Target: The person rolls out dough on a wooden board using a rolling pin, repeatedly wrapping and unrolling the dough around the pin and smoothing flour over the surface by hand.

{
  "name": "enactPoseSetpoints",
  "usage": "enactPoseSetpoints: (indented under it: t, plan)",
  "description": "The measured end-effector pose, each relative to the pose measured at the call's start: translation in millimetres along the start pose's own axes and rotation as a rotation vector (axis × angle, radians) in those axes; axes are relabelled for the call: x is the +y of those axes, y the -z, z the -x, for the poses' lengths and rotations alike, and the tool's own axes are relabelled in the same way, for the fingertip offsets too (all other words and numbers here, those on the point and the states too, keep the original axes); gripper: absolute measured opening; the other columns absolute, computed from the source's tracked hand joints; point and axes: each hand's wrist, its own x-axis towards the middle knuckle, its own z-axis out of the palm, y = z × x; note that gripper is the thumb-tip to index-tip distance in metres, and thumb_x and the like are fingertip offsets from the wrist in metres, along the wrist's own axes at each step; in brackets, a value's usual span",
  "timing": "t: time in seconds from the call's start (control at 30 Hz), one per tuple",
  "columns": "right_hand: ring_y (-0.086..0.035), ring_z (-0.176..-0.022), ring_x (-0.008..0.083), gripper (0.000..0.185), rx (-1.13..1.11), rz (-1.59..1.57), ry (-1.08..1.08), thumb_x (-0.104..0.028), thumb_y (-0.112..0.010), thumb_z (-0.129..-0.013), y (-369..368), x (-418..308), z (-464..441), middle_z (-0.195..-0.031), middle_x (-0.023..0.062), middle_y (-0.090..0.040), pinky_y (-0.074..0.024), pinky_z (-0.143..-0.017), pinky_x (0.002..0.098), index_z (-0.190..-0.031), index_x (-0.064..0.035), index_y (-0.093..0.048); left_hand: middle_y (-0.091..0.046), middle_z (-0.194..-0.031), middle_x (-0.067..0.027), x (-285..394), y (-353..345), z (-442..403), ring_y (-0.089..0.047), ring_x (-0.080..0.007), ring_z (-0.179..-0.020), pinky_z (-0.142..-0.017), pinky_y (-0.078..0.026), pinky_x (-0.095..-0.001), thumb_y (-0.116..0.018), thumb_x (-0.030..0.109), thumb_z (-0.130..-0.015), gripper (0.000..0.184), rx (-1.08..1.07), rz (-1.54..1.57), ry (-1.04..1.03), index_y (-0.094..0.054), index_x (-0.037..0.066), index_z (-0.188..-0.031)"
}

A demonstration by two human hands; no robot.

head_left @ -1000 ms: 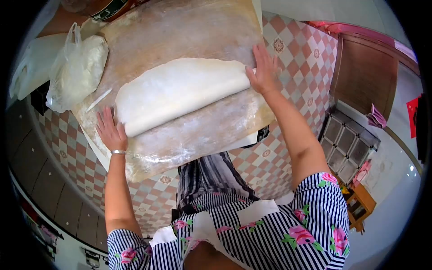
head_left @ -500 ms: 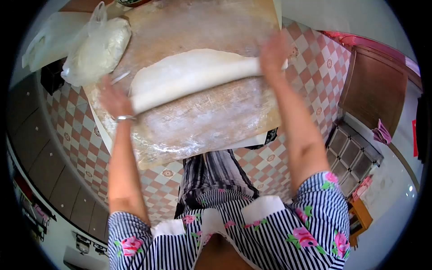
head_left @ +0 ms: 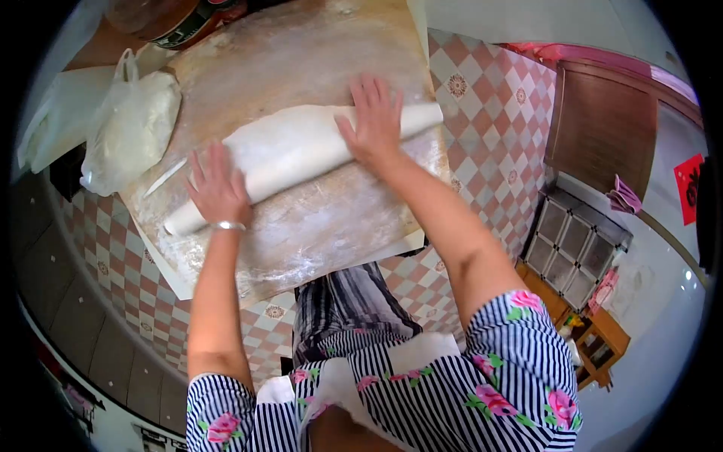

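Observation:
A sheet of pale dough [head_left: 282, 139] is wrapped around a long rolling pin [head_left: 422, 119], which lies aslant on a floured wooden board [head_left: 301, 53]. Spread flat on the left part of the roll is my left hand [head_left: 218, 188], fingers apart, with a bracelet at the wrist. Farther right, my right hand [head_left: 374, 124] rests palm down on the roll with its fingers spread. Both ends of the pin stick out beyond my hands. A thin white stick-like item [head_left: 164, 178] lies on the board left of the dough.
A plastic bag of white flour [head_left: 134, 124] sits at the board's left edge. Behind it, at the top left, is a large jar [head_left: 162, 19]. Checkered floor tiles [head_left: 497, 143] surround the board, and a wire-and-panel rack [head_left: 568, 245] stands at the right.
Both hands have moved inward along the roll, from the dough's ends toward its middle. More dough is wrapped on the pin, and the flat part is smaller. The camera view has shifted.

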Motion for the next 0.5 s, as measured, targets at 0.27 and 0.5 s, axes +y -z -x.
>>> enactPoseSetpoints:
  t: [0.27, 0.5]
  plan:
    - [-0.022, -0.144, 0.0376, 0.071, -0.028, 0.055, -0.069, -0.042, -0.053, -0.092, 15.1, 58.6, 0.3, -0.155, 0.0202, -0.028, -0.0097, -0.115, 0.0618, -0.150, -0.0066, -0.031, -0.029, -0.159, -0.0006, -31.8, -0.4, 10.6, -0.019, -0.0310, -0.148, -0.116, -0.012, -0.0594, -0.048, 0.036, -0.091, 0.065, -0.023, -0.046, -0.012, -0.033, 0.018, -0.152]
    - [-0.022, -0.145, 0.0359, 0.070, 0.051, 0.026, -0.114, -0.040, -0.050, -0.092, 9.9, 90.5, -7.1, -0.155, 0.0189, -0.028, -0.0055, -0.116, 0.0615, -0.152, -0.0108, -0.027, -0.033, -0.157, -0.0040, -63.9, 0.9, 17.5, -0.020, -0.0326, -0.148, -0.116, -0.015, -0.0564, -0.043, 0.030, -0.093, 0.059, 0.000, 0.034, 0.006, -0.035, 0.016, -0.150]
